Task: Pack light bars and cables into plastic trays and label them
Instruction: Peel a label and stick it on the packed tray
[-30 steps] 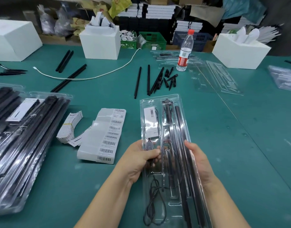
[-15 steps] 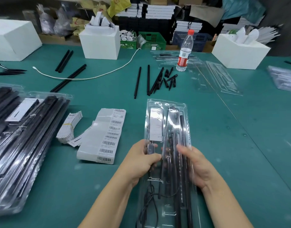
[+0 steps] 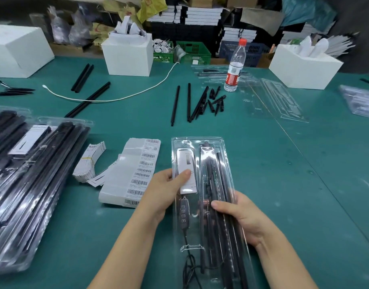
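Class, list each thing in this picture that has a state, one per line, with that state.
Clear plastic tray: filled, held in both hands.
Left hand: thumb on white card.
Right hand: gripping the tray's edge.
Red-capped water bottle: upright, capped.
Barcode label sheet: lying flat.

A wide table [image 3: 304, 184] with a teal-green top fills the near and middle ground, a thin seam running across its right part. Along its far edge stand three white boxes: one at far left [image 3: 16, 51], one left of centre [image 3: 127, 57], one at far right [image 3: 304, 67]. Behind the table the room is dim and crowded (no bare wall shows): a green crate [image 3: 192, 51], a blue crate [image 3: 252, 51], stacks of flat white boxes [image 3: 202, 15] and crumpled bags [image 3: 60, 28]. Light falls evenly from above.
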Available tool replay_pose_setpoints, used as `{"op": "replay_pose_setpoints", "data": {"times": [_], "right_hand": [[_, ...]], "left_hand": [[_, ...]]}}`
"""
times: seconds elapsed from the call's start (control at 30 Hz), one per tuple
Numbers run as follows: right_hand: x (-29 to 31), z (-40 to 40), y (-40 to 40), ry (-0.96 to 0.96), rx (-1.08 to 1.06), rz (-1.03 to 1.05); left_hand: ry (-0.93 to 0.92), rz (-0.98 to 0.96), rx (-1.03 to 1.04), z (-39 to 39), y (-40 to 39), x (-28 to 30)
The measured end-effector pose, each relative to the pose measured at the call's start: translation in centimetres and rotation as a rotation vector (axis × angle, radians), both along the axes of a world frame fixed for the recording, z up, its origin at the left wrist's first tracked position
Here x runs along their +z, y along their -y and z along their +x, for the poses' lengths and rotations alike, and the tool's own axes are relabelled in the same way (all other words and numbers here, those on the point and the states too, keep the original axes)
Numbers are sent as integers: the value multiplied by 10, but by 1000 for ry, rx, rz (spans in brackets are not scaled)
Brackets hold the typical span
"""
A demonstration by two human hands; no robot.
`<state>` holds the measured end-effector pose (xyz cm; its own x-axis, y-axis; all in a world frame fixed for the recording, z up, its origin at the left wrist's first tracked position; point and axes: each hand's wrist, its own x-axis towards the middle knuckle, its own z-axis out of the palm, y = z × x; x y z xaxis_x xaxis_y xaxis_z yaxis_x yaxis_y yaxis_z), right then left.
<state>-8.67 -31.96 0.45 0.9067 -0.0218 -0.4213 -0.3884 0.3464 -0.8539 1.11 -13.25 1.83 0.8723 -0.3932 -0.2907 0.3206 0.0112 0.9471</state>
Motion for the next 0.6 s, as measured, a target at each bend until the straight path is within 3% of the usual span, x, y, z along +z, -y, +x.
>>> {"op": "replay_pose_setpoints", "data": {"times": [0.4, 0.47, 0.53, 0.6], "right_hand": [[2, 0, 9, 168, -50, 99], [14, 7, 11, 196, -162, -141], [34, 18, 15, 229, -339, -538], [59, 32, 23, 362, -359, -1014]], "left_hand": [[88, -164, 39, -6, 5, 4], [119, -161, 40, -6, 5, 4], [157, -139, 25, -7, 5, 4], [183, -139, -4, -8, 6, 3]]}}
